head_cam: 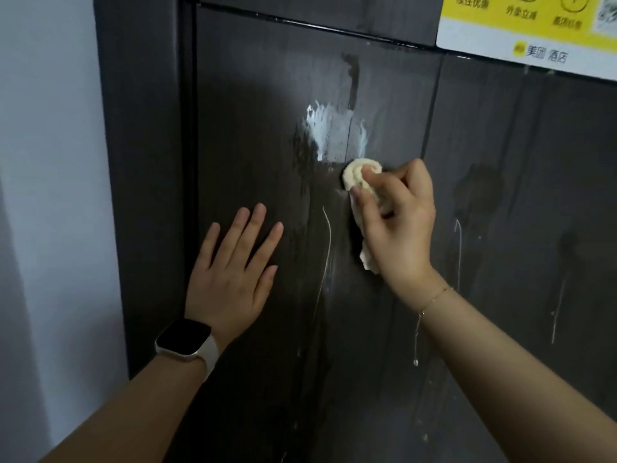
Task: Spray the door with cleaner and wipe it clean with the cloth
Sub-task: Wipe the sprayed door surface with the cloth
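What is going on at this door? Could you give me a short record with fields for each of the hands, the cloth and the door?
left hand: flat on the door, fingers straight
right hand: grips the cloth, pressing it to the door
cloth: cream, bunched up, just below the foam patch
door: dark wood grain, wet
foam patch: white, smeared, not yet wiped
drips: thin white runs down the door
poster: yellow and white, top right

The left hand [233, 272] lies flat, fingers straight and slightly spread, forearm reaching up from lower left. The right hand [397, 222] is raised higher, fingers and thumb curled in a grip, seemingly tight; its forearm enters from lower right.
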`<move>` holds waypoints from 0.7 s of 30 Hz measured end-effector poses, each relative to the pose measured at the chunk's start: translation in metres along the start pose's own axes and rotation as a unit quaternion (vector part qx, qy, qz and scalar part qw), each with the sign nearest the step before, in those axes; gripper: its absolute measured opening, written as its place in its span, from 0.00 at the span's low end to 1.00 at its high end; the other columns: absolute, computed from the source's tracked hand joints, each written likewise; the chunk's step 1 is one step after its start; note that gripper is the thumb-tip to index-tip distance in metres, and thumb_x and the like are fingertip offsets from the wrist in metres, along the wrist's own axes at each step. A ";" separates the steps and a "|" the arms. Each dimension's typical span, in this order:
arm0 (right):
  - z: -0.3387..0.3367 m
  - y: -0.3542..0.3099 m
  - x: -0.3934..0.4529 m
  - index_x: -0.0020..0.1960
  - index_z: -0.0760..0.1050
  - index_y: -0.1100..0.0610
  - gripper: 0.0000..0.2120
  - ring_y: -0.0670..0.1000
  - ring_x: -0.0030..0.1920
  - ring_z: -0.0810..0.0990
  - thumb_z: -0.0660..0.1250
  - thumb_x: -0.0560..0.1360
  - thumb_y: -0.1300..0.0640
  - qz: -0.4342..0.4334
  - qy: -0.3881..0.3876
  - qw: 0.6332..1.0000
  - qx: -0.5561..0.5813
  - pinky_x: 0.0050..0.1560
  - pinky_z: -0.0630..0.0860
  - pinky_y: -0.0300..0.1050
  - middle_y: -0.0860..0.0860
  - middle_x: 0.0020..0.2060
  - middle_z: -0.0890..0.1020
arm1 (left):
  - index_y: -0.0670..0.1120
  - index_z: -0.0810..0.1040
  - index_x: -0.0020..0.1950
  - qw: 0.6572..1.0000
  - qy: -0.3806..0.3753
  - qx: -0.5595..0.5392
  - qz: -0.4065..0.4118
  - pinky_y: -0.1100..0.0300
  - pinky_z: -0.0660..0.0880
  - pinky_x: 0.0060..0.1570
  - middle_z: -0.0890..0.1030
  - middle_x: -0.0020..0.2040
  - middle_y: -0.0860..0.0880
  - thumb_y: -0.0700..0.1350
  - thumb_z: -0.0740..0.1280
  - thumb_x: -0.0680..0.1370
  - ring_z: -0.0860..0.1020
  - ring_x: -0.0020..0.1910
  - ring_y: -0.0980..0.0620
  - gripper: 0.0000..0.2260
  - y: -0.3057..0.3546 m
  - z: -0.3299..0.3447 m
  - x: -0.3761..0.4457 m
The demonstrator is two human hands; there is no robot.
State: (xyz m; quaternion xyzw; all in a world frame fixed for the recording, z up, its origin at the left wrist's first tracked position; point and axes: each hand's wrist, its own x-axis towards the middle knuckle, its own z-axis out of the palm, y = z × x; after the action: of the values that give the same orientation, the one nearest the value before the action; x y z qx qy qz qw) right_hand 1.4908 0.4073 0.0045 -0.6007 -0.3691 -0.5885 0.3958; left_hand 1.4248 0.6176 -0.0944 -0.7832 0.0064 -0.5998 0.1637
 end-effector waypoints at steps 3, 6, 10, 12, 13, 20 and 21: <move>0.001 -0.005 -0.033 0.51 0.81 0.66 0.07 0.55 0.42 0.72 0.71 0.74 0.65 -0.037 -0.045 0.998 -0.020 0.43 0.68 0.42 0.55 0.39 0.72 | 0.49 0.55 0.79 1.000 -0.002 0.001 0.001 0.47 0.48 0.76 0.52 0.79 0.45 0.52 0.50 0.84 0.50 0.79 0.48 0.23 0.001 -0.001 0.001; -0.006 -0.005 -0.078 0.52 0.81 0.66 0.08 0.52 0.42 0.71 0.70 0.74 0.64 -0.060 -0.137 0.988 -0.044 0.41 0.68 0.42 0.56 0.40 0.74 | 0.49 0.55 0.78 1.000 -0.002 -0.004 -0.003 0.47 0.48 0.76 0.53 0.79 0.45 0.51 0.51 0.83 0.51 0.79 0.48 0.24 0.000 -0.002 0.001; -0.007 -0.012 -0.068 0.50 0.81 0.65 0.07 0.52 0.42 0.70 0.69 0.75 0.63 -0.043 -0.154 0.986 -0.056 0.42 0.66 0.39 0.54 0.40 0.73 | 0.49 0.56 0.78 1.000 -0.003 -0.006 -0.003 0.47 0.47 0.76 0.52 0.79 0.45 0.51 0.52 0.83 0.52 0.78 0.48 0.24 0.001 -0.003 0.001; 0.003 -0.019 -0.041 0.50 0.82 0.65 0.06 0.54 0.42 0.71 0.70 0.74 0.64 -0.029 -0.116 0.992 -0.047 0.42 0.66 0.41 0.55 0.39 0.73 | 0.49 0.56 0.78 1.000 -0.005 -0.008 -0.003 0.47 0.47 0.76 0.52 0.79 0.46 0.51 0.52 0.83 0.51 0.78 0.48 0.24 0.001 -0.003 0.000; 0.010 -0.022 -0.030 0.50 0.82 0.65 0.06 0.54 0.42 0.70 0.71 0.74 0.64 -0.023 -0.092 0.994 -0.044 0.42 0.66 0.41 0.55 0.39 0.72 | 0.49 0.56 0.78 1.000 -0.005 -0.008 -0.004 0.47 0.47 0.76 0.52 0.79 0.46 0.51 0.52 0.83 0.51 0.78 0.48 0.24 0.001 -0.002 -0.001; 0.004 -0.025 -0.070 0.49 0.82 0.65 0.05 0.50 0.41 0.68 0.71 0.74 0.64 -0.009 -0.095 0.993 -0.066 0.41 0.66 0.39 0.54 0.38 0.72 | 0.49 0.55 0.79 1.000 -0.009 -0.018 -0.001 0.47 0.47 0.76 0.52 0.79 0.46 0.52 0.49 0.84 0.52 0.78 0.48 0.23 0.000 -0.002 0.000; 0.004 -0.025 -0.067 0.49 0.82 0.65 0.05 0.49 0.41 0.68 0.71 0.74 0.64 0.000 -0.089 0.994 -0.063 0.41 0.66 0.38 0.53 0.37 0.72 | 0.49 0.56 0.79 1.000 -0.008 -0.019 -0.001 0.47 0.47 0.76 0.52 0.79 0.45 0.52 0.49 0.84 0.52 0.78 0.48 0.23 0.000 -0.002 -0.001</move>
State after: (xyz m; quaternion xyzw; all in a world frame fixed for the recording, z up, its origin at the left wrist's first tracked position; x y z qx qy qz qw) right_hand 1.4675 0.4231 -0.0618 -0.6746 -0.3650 -0.5546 0.3226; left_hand 1.4222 0.6173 -0.0942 -0.7912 0.0154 -0.5930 0.1484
